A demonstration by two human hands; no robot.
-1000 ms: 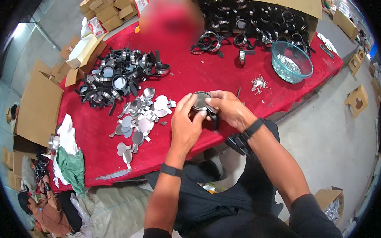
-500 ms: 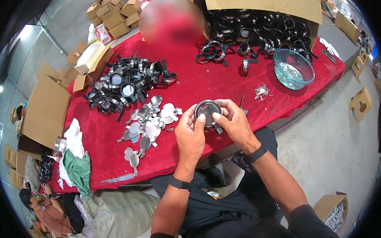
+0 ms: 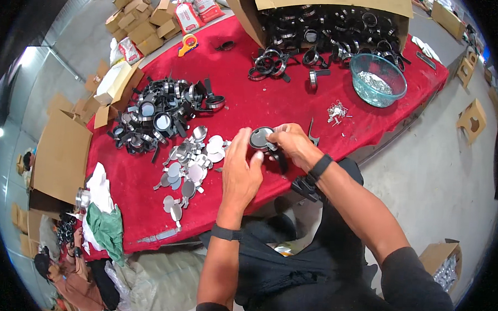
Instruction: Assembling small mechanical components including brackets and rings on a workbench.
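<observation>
A black round ring with a handle (image 3: 282, 163) is held over the near edge of the red table, a grey metal disc (image 3: 259, 137) lying across its opening. My right hand (image 3: 297, 147) grips the ring's right side, thumb and fingers closed on it. On the other side, my left hand (image 3: 241, 173) has its fingers stretched out, thumb apart, close by the ring; whether it touches is unclear. Just left lies a loose heap of flat metal discs with tabs (image 3: 195, 172). Behind that is a pile of black handled rings (image 3: 162, 121).
A glass bowl (image 3: 399, 84) of small metal pieces stands right, near a little pile of metal clips (image 3: 337, 111). An open cardboard box (image 3: 333, 2) full of black rings is at the back. White and green cloths (image 3: 104, 224) hang left; another person (image 3: 79, 284) sits lower left.
My left hand has loosened from the ring, its fingers straightening. My right hand keeps hold, and the ring has tilted with its handle pointing toward me. The view has shifted slightly.
</observation>
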